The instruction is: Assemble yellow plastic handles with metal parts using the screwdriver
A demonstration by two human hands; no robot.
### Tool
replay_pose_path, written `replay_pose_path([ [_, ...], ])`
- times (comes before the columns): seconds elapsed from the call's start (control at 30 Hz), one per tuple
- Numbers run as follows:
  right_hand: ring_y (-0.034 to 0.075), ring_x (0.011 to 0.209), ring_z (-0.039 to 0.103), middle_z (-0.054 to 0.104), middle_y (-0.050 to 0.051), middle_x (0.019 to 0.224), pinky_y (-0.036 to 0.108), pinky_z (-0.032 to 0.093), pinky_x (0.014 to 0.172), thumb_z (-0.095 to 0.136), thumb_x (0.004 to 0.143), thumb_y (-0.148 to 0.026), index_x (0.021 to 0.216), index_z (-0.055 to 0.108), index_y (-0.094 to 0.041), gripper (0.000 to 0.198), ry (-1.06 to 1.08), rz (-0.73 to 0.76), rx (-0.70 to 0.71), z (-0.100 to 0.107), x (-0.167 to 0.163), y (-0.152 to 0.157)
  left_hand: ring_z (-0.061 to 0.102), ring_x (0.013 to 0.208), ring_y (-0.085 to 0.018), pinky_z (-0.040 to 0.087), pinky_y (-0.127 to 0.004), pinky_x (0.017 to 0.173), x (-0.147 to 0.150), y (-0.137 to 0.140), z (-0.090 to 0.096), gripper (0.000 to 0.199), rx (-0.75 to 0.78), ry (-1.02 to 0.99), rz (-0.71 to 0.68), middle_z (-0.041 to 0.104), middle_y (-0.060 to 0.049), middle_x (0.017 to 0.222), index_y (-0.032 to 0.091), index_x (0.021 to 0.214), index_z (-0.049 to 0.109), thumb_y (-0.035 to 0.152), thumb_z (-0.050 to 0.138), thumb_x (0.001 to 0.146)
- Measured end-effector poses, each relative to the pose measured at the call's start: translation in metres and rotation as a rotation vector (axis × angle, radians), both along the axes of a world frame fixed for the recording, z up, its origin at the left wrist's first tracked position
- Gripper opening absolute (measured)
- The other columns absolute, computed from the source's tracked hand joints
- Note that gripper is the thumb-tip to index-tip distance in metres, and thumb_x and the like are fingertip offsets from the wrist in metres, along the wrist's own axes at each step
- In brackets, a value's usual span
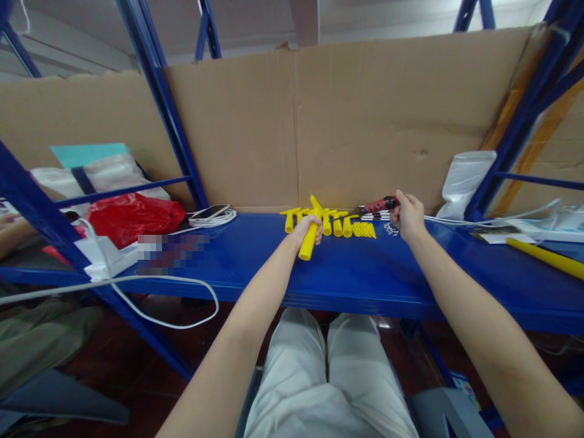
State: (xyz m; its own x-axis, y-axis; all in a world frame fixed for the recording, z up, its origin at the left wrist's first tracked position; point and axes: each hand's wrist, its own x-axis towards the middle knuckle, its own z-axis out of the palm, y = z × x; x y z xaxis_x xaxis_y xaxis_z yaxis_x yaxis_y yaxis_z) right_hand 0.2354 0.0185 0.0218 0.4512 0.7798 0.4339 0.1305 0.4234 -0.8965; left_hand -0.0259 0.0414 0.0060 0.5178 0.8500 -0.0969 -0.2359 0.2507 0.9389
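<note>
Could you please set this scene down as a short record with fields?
Left hand: the hand is closed around a yellow T-shaped piece
Right hand: the hand grips a red and black screwdriver, its shaft pointing left
Surface: blue shelf
On the shelf, ahead: a row of yellow pieces
To the left: phone, red plastic bag
To the right: white pouch
Behind: cardboard sheet

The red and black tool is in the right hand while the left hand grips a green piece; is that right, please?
Not quite: the head view shows the piece in the left hand is yellow, not green; the right hand does hold the tool.
</note>
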Motion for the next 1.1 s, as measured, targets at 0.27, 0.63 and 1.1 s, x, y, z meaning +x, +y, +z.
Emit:
replay_pose_path([
  [0.27,0.015,0.046,0.042,0.032,-0.006,0.052,0.030,0.033,0.044,0.049,0.062,-0.087,0.081,0.036,-0.027,0.065,-0.057,-0.046,-0.009,-0.006,0.003,0.008,0.035,0.027,-0.014,0.030,-0.023,0.031,0.000,0.001,-0.002,0.019,0.015,0.033,-0.020,0.037,0.006,0.038,0.020,0.077,0.046,0.017,0.045,0.058],
  [0.63,0.014,0.046,0.042,0.035,-0.007,0.050,0.030,0.036,0.045,0.054,0.066,-0.082,0.081,0.038,-0.026,0.060,-0.043,-0.043,-0.005,-0.006,-0.005,0.003,0.033,0.025,-0.013,0.025,-0.022,0.029,0.005,-0.005,0.003,0.014,0.009,0.128,-0.004,0.039,0.001,0.035,0.022,0.069,0.042,0.018,0.041,0.055],
  [1.1,0.016,0.049,0.043,0.032,-0.006,0.053,0.031,0.034,0.046,0.051,0.062,-0.086,0.083,0.037,-0.027,0.064,-0.052,-0.031,-0.017,-0.008,-0.003,0.006,0.039,0.030,-0.012,0.027,-0.021,0.032,0.003,0.009,-0.004,0.006,-0.004,0.131,0.016,0.040,0.001,0.040,0.021,0.062,0.044,0.018,0.049,0.060],
])
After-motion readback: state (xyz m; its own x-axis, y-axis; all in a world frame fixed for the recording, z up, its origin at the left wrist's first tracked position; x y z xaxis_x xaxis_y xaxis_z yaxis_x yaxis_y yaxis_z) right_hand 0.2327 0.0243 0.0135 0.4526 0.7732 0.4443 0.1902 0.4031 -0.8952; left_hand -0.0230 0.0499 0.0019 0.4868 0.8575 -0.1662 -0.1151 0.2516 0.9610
